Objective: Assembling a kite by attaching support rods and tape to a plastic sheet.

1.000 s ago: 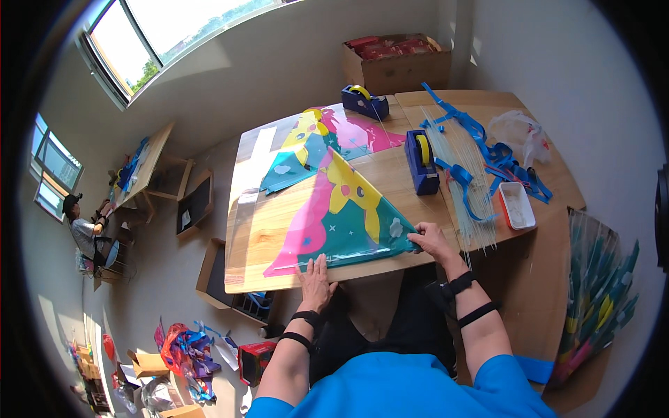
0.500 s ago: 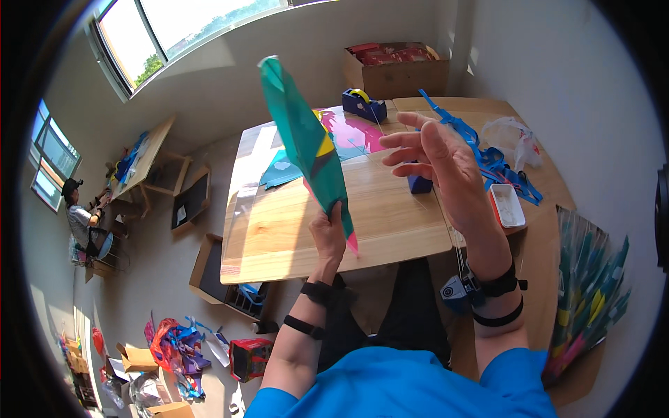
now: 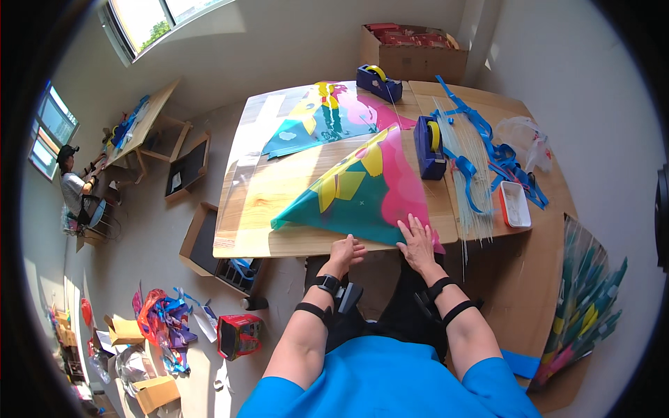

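Note:
A triangular plastic sheet (image 3: 352,188), printed teal, pink and yellow like a kite's sail, lies on the wooden table (image 3: 258,202), its long lower side along the near edge. My right hand (image 3: 418,244) rests on its near right corner with fingers spread. At the near edge, left of it, is my left hand (image 3: 345,254); its fingers are loosely bent beside the sheet and grip nothing that I can see. Farther back is a stack of similar printed sheets (image 3: 300,132). A blue tape dispenser (image 3: 430,150) with yellow tape stands just right of the sheet.
Behind stands a second tape dispenser (image 3: 380,83). Thin white rods (image 3: 468,188), blue ribbons (image 3: 488,143) and a white tray (image 3: 514,204) lie at the right. Rolled sheets (image 3: 582,313) fill a bag beside the table. Another person (image 3: 75,184) sits far left.
The sheet, held up folded in my left hand before, now lies spread on the table. My raised right hand has come down onto it, and my left hand has let go.

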Demonstrator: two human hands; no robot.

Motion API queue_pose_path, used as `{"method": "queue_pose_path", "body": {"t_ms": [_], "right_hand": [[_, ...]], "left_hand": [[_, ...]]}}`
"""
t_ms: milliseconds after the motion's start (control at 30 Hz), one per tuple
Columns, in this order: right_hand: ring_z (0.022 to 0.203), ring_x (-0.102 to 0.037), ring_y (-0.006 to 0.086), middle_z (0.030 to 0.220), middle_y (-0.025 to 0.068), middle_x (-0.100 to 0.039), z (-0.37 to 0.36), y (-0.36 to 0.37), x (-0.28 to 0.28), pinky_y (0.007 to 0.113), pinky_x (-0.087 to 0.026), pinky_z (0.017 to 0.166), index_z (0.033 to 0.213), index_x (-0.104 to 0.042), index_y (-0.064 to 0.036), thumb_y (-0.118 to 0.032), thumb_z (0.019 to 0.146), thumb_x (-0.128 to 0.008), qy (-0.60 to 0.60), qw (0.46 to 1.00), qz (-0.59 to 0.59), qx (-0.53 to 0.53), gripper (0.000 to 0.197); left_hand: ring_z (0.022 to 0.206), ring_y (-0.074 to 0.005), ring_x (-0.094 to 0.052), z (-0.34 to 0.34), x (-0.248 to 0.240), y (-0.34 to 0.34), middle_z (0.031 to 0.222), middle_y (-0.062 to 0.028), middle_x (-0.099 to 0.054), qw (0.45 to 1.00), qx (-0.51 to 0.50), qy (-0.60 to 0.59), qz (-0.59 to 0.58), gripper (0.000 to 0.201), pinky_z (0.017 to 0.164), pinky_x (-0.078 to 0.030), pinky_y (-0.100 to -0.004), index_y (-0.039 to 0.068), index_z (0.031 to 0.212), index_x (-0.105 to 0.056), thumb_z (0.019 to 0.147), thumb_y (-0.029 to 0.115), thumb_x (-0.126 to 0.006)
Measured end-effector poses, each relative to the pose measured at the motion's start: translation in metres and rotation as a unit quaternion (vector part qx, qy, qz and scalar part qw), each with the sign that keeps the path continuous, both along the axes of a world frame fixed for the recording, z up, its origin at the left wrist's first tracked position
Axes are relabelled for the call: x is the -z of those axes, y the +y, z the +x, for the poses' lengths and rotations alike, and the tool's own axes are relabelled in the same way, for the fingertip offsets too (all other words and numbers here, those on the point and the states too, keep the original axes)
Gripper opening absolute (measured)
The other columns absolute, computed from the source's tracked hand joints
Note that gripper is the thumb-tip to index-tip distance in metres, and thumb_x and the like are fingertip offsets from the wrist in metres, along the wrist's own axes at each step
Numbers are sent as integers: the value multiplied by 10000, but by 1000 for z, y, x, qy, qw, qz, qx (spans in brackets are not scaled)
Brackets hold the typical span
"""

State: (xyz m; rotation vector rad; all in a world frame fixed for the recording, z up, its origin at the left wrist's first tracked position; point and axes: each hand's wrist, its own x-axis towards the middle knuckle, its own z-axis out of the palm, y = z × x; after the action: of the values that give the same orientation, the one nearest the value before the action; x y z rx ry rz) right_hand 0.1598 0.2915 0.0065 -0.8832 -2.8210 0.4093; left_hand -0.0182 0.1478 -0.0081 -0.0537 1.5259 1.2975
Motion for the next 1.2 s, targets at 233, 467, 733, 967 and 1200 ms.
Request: {"method": "queue_pose_path", "body": {"t_ms": [233, 467, 733, 967, 1200], "right_hand": [[1192, -445, 314, 1216, 128, -512, 17, 22, 1, 476, -372, 963, 1203, -466, -52, -394, 675, -809, 13, 906, -7, 423, 716], [955, -601, 287, 921, 78, -663, 33, 60, 10, 442, -380, 848, 848, -655, -117, -285, 693, -783, 9, 937, -99, 334, 262], [782, -610, 290, 816, 114, -637, 32, 47, -40, 414, -422, 833, 880, -657, -47, -163, 817, -680, 179, 954, 158, 181, 134], [725, -657, 236, 783, 166, -633, 69, 62, -11, 358, -515, 627, 965, -573, 30, -157, 924, -565, 176, 949, -122, 232, 191], [624, -664, 284, 885, 225, -638, 41, 69, -5, 329, -557, 477, 1012, -548, 59, -194, 917, -560, 123, 903, -252, 326, 270]], "left_hand": [[988, -245, -608, -25, -5, -57, 1113, -120, -612, 895, -46, 442, -48, 419, 876, -496, -423, 24, 1270, -480, 906, 200, -591], [1232, -233, -426, -59, -14, -64, 1314, -33, -504, 570, 174, 788, -158, 591, 1081, -239, -484, 111, 1337, -464, 798, 233, -674], [1065, -200, -540, -85, -22, -65, 1148, -9, -602, 475, 241, 842, -86, 285, 1001, -336, -410, 97, 1096, -620, 817, 110, -559], [1114, -242, -535, -64, -35, -80, 1151, -85, -587, 490, 283, 825, 17, 200, 989, -396, -387, 59, 1026, -556, 828, 87, -545], [1042, -232, -549, -62, -14, -82, 1146, -70, -571, 530, 316, 786, -33, 262, 902, -446, -363, 65, 1071, -532, 815, 103, -573]]}}
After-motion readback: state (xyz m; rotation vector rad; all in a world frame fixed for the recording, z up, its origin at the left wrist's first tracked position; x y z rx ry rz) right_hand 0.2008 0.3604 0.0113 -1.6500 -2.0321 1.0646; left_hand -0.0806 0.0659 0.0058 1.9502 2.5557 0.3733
